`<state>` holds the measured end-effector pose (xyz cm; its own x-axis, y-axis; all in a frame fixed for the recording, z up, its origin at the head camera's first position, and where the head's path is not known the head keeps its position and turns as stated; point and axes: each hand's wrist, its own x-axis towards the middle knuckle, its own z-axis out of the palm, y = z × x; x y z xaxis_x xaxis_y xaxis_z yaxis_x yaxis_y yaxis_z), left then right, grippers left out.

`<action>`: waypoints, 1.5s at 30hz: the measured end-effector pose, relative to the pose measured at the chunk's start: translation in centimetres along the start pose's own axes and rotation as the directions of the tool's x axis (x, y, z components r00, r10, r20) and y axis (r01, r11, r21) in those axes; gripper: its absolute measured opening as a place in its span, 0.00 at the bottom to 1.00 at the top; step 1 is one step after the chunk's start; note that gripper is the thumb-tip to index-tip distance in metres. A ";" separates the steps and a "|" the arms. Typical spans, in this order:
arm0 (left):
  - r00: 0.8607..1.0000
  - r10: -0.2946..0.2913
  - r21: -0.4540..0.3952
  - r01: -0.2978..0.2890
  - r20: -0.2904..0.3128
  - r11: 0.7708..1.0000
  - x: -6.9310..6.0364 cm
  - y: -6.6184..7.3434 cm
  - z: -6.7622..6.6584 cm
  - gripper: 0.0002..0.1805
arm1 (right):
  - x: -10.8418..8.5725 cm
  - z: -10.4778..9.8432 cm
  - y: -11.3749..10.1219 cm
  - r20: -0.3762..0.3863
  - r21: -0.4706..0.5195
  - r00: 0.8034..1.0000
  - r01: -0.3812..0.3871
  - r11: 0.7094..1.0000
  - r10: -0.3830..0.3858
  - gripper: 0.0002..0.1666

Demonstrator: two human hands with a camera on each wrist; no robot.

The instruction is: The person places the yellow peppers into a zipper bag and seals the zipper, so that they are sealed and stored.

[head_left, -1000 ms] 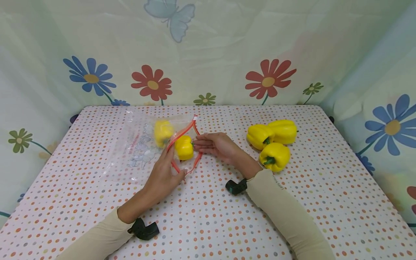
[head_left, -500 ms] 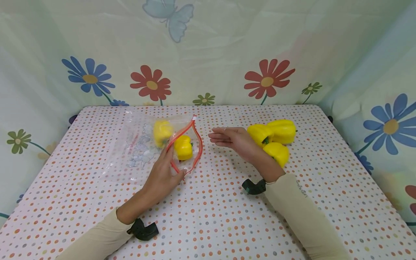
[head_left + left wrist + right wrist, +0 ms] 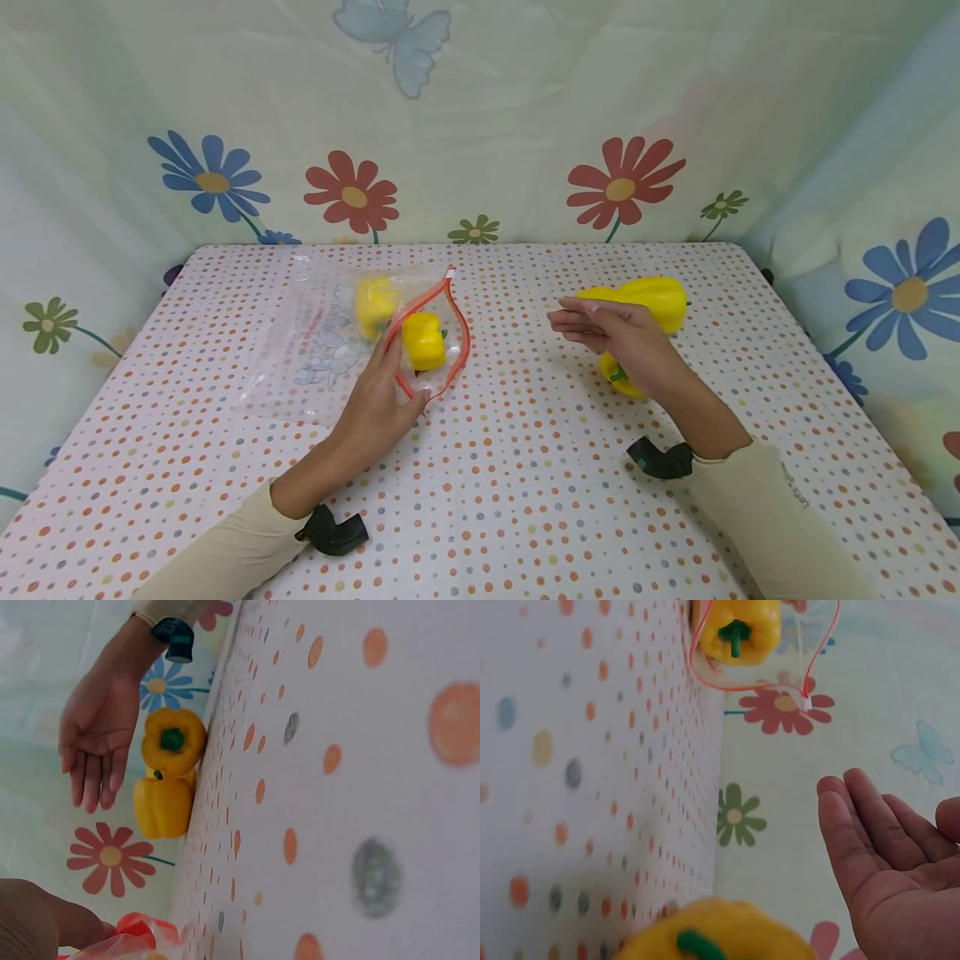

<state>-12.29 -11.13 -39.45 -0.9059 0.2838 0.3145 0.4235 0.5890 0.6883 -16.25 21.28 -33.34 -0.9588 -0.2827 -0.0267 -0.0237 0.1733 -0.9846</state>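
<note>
A clear zip bag with a red-orange seal lies on its side, mouth parted toward the right. Inside it are two yellow bell peppers, one near the mouth and one deeper. My left hand holds the bag's rim, fingers on the upper edge and thumb at the near corner. My right hand hovers with straight fingers over a group of bell peppers at the right, holding nothing and partly covering them. In the right wrist view, one pepper shows below the right hand.
A dotted cloth covers the table. A flower-print curtain stands behind it and along both sides. Black wrist devices sit at the left wrist and the right wrist.
From the bag's mouth my right hand has drawn back to the right, over the loose peppers. The left hand and the two bagged peppers stay in place.
</note>
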 end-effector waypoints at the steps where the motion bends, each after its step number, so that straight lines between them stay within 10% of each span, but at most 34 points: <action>1: 1.000 -0.001 -0.004 0.001 0.004 1.000 0.0 0.0 0.0 0.52 | -0.4 -0.3 0.0 -0.024 -0.016 1.000 0.002 1.000 -0.003 0.29; 15: 1.000 -0.003 -0.001 0.003 0.003 1.000 0.0 -0.3 0.1 0.53 | -5.9 -4.7 1.5 -0.319 -0.190 0.940 0.059 0.980 -0.118 0.28; 32: 1.000 -0.023 0.008 0.023 0.012 1.000 0.1 -0.3 0.3 0.54 | -7.1 -6.5 4.2 -0.478 -0.288 0.876 -0.224 0.931 0.063 0.32; 45: 1.000 -0.013 0.025 0.012 0.011 1.000 0.1 -0.3 0.2 0.54 | -6.3 -7.9 6.2 -0.334 -0.135 0.935 -0.176 0.975 0.123 0.36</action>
<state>-12.49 -11.13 -39.81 -0.9110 0.2848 0.2983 0.4123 0.6114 0.6754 -12.57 31.64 -37.95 -0.9935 0.0723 -0.0878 0.1076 0.3465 -0.9318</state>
